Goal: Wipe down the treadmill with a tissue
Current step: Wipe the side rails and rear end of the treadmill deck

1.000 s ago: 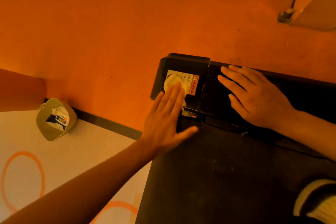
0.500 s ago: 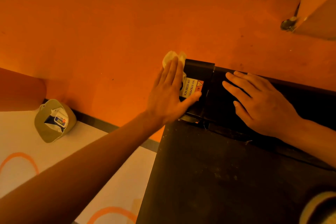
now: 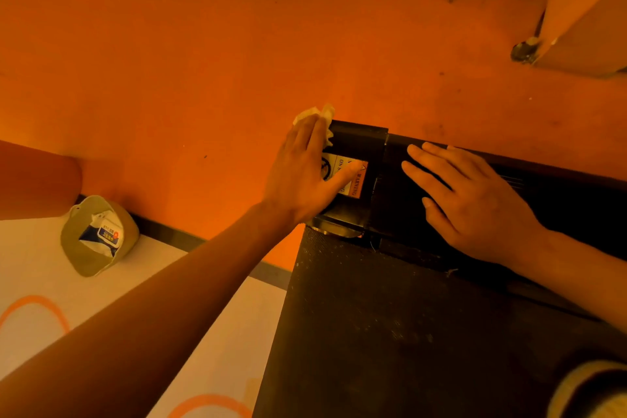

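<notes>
Orange floor point(image 3: 203, 61) behind. Tissue point(image 3: 314, 114) is pressed onto treadmill's point(image 3: 373, 316) far-left corner by flat left hand point(image 3: 302, 176), grip unclosed. Right hand point(image 3: 475, 200) laid flat, empty. Overhanging tissue could be snagged, dropped.

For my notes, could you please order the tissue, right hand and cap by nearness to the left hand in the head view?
1. Tissue, under left hand's fingers.
2. Right hand, beside it on the treadmill.
3. Cap, far left.
</notes>
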Tool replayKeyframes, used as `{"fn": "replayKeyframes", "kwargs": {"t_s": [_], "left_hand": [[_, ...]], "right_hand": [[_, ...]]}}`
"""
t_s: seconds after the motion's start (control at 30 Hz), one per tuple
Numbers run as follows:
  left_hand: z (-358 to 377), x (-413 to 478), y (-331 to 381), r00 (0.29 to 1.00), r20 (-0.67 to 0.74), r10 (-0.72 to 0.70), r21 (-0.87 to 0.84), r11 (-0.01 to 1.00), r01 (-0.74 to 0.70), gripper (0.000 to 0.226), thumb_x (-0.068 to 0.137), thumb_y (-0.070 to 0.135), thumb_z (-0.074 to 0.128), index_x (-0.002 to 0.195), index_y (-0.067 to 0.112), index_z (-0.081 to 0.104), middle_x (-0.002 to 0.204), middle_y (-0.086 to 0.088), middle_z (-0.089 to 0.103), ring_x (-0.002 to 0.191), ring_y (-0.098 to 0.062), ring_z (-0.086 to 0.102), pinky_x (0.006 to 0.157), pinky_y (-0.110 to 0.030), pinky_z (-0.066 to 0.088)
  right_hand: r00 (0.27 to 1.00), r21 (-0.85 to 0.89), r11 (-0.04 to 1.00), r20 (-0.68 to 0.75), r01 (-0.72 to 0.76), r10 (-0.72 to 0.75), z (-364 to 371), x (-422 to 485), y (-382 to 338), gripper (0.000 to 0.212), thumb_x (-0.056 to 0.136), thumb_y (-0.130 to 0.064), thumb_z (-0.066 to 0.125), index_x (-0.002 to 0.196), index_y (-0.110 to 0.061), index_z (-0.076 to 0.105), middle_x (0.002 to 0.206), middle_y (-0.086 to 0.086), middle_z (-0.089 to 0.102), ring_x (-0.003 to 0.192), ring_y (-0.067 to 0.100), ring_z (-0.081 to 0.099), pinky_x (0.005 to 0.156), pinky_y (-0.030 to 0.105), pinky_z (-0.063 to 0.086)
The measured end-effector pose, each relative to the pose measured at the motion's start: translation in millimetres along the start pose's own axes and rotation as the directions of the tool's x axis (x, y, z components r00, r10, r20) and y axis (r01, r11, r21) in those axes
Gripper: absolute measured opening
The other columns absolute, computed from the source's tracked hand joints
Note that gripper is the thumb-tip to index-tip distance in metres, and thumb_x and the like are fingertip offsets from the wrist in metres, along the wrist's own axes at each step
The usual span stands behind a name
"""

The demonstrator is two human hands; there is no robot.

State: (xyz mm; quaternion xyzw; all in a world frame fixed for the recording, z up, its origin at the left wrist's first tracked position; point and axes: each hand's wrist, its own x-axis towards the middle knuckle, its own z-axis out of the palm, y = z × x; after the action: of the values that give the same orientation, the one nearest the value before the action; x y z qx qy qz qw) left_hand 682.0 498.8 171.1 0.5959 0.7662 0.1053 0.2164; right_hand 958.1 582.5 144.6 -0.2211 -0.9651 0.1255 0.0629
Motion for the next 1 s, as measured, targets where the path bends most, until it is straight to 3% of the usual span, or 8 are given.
{"fn": "replayKeyframes", "kwargs": {"t_s": [0.1, 0.17, 0.33, 0.53, 0.63, 0.77, 0.93, 1.0], "left_hand": [[7, -41, -12, 0.999, 0.03, -0.012, -0.011, 1.0, 0.012, 0.112, 0.086, 0.092, 0.015, 0.166, 0.015, 0.001, 0.174, -0.009, 0.0, 0.161, -0.023, 0.002, 0.128, -0.052, 0.019], [12, -57, -20, 0.999, 0.052, -0.018, -0.018, 1.0, 0.019, 0.112, 0.086, 0.092, 0.016, 0.166, 0.016, -0.004, 0.174, -0.008, -0.006, 0.161, -0.021, -0.003, 0.128, -0.052, 0.018], [4, -22, -22, 0.997, 0.072, -0.024, -0.094, 0.995, 0.031, 0.114, 0.086, 0.092, 0.015, 0.165, 0.014, -0.008, 0.174, -0.008, -0.007, 0.161, -0.023, 0.0, 0.128, -0.053, 0.014], [19, -110, -17, 0.994, 0.058, 0.092, -0.039, 0.995, -0.09, 0.111, 0.09, 0.088, 0.019, 0.165, 0.007, 0.004, 0.174, -0.009, -0.006, 0.161, -0.024, -0.006, 0.13, -0.04, 0.001], [15, -85, -32, 0.998, 0.051, 0.033, -0.028, 0.999, -0.032, 0.109, 0.091, 0.087, 0.013, 0.166, 0.009, 0.003, 0.174, -0.009, -0.002, 0.161, -0.021, -0.004, 0.13, -0.036, -0.003], [21, -72, -28, 0.998, 0.009, -0.063, -0.162, 0.985, 0.063, 0.103, 0.092, 0.085, 0.006, 0.166, 0.014, -0.002, 0.174, -0.006, -0.001, 0.161, -0.018, -0.004, 0.13, -0.038, -0.004], [30, -121, -13, 1.0, -0.02, 0.006, -0.162, 0.987, -0.009, 0.101, 0.095, 0.083, 0.013, 0.166, 0.012, 0.005, 0.174, -0.006, -0.003, 0.161, -0.02, -0.006, 0.129, -0.033, -0.007], [30, -106, -19, 0.999, -0.033, -0.021, -0.161, 0.987, 0.016, 0.104, 0.093, 0.085, 0.015, 0.166, 0.012, 0.003, 0.174, -0.006, -0.004, 0.161, -0.02, -0.005, 0.13, -0.038, -0.005]], "right_hand": [[1.0, 0.016, 1.0, 0.002, -0.008, 0.008, 0, 1, 0, 0.056, 0.104, -0.029, 0.037, 0.155, -0.006, 0.045, 0.162, 0.016, 0.039, 0.151, 0.033, 0.035, 0.124, 0.049, 0.027], [1.0, 0.015, 1.0, 0.001, -0.005, 0.005, -1, 1, 0, 0.056, 0.105, -0.029, 0.036, 0.154, -0.006, 0.045, 0.162, 0.016, 0.039, 0.151, 0.033, 0.035, 0.124, 0.049, 0.027], [1.0, 0.019, 1.0, 0.005, -0.006, 0.006, -1, 1, 0, 0.056, 0.104, -0.029, 0.037, 0.154, -0.006, 0.045, 0.163, 0.016, 0.038, 0.152, 0.033, 0.034, 0.125, 0.048, 0.025], [1.0, 0.023, 1.0, -0.002, -0.006, 0.007, 0, 0, 0, 0.056, 0.104, -0.028, 0.038, 0.154, -0.006, 0.045, 0.163, 0.015, 0.038, 0.151, 0.034, 0.034, 0.124, 0.049, 0.026], [1.0, 0.017, 1.0, -0.008, -0.004, 0.004, 1, 0, 0, 0.055, 0.103, -0.026, 0.039, 0.154, -0.005, 0.046, 0.163, 0.015, 0.038, 0.152, 0.034, 0.034, 0.125, 0.047, 0.024], [1.0, 0.002, 1.0, -0.014, -0.003, 0.003, 1, 1, 0, 0.055, 0.103, -0.027, 0.039, 0.154, -0.005, 0.046, 0.162, 0.015, 0.039, 0.151, 0.034, 0.034, 0.125, 0.045, 0.022], [1.0, -0.007, 1.0, -0.023, 0.002, -0.002, 1, 1, 1, 0.055, 0.103, -0.025, 0.04, 0.153, -0.004, 0.046, 0.162, 0.016, 0.039, 0.15, 0.035, 0.036, 0.124, 0.046, 0.022], [1.0, -0.012, 1.0, -0.02, -0.001, 0.001, 0, 1, 1, 0.055, 0.103, -0.026, 0.039, 0.153, -0.004, 0.046, 0.162, 0.017, 0.039, 0.149, 0.036, 0.036, 0.123, 0.046, 0.021]]}}
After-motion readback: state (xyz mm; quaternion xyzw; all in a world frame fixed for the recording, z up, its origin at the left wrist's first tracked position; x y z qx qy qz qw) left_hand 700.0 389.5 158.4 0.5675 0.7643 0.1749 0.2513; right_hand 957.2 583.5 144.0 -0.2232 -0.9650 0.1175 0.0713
